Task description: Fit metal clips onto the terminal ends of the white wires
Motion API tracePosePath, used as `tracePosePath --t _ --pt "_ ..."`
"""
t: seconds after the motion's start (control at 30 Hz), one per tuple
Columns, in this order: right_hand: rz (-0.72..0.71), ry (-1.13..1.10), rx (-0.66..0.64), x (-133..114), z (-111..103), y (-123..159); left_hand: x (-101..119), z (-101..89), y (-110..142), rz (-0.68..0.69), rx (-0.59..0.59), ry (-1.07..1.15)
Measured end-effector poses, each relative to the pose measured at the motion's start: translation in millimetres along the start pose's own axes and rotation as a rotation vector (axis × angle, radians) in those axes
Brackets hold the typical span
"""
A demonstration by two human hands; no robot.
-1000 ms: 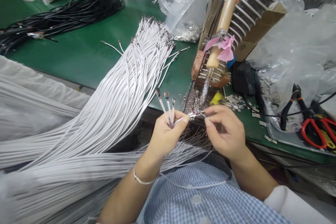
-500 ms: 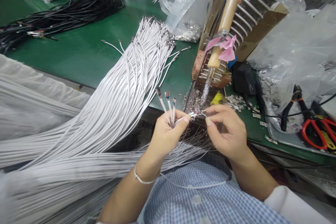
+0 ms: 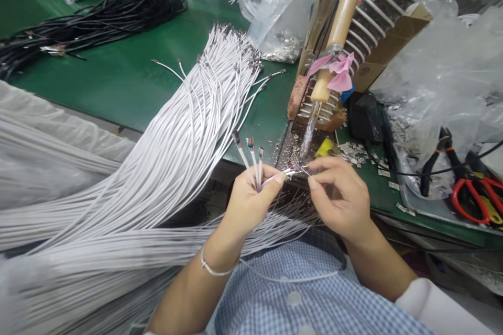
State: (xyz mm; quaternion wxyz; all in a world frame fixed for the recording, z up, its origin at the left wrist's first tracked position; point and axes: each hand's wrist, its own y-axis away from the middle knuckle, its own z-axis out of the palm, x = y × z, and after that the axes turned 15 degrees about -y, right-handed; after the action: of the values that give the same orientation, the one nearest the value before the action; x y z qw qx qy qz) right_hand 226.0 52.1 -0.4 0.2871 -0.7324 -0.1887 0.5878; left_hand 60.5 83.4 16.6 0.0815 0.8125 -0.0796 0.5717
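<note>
Closed round several white cables (image 3: 259, 170), my left hand (image 3: 253, 199) has three small metal connectors standing up above its fingers. Another white cable end (image 3: 291, 170) with coloured wires pokes out past its thumb, to the right. Pinched close to that end, my right hand (image 3: 340, 193) holds a thin silvery wire (image 3: 305, 170) between thumb and fingers. Just above both sets of fingertips is the tip of a soldering iron (image 3: 310, 131) with a wooden handle, tilted and tied with pink cloth. What exactly touches the tip is too small to tell.
A thick bundle of white cables (image 3: 173, 131) runs across the green table (image 3: 110, 89). Black cables (image 3: 129, 10) lie at the back left. On the right are loose metal connectors (image 3: 353, 153), a tray (image 3: 416, 204), black-handled cutters (image 3: 444, 152) and red-handled scissors (image 3: 469, 201).
</note>
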Motion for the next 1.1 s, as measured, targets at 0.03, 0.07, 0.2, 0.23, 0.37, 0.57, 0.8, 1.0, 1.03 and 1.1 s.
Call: tracePosePath --t 0.03,0.07,0.2,0.23,0.37,0.57,0.8,1.0,1.03,1.1 --pt "0.0 -0.002 0.001 -0.1 0.0 0.0 0.4 0.0 0.2 -0.001 0.003 -0.002" --pt "0.0 -0.002 0.002 -0.3 0.0 0.0 0.8 -0.1 0.3 -0.003 0.005 -0.007" --pt "-0.002 0.007 -0.003 0.0 -0.2 -0.4 2.3 -0.4 0.2 -0.005 0.017 -0.025" --pt "-0.005 0.009 -0.006 0.3 -0.2 -0.5 2.5 -0.5 0.1 -0.004 0.018 -0.026" --pt "-0.01 0.009 -0.007 1.1 -0.2 -0.6 1.9 -0.8 0.0 0.002 0.01 -0.023" --pt "0.009 -0.015 -0.018 -0.8 0.5 2.5 -2.3 0.7 2.3 -0.031 -0.001 0.006" --pt "0.021 -0.011 -0.029 -2.3 -0.5 3.7 -7.0 1.8 3.0 -0.069 -0.029 0.068" --pt "0.035 -0.019 -0.026 0.5 -0.5 2.6 -2.4 1.4 -1.2 -0.066 -0.02 0.088" --pt "0.037 -0.02 -0.025 0.7 -0.3 2.4 -1.3 1.1 -2.1 -0.068 -0.019 0.082" --pt "0.038 -0.026 -0.022 0.9 -0.1 1.8 0.6 0.4 -4.2 -0.07 -0.017 0.07"
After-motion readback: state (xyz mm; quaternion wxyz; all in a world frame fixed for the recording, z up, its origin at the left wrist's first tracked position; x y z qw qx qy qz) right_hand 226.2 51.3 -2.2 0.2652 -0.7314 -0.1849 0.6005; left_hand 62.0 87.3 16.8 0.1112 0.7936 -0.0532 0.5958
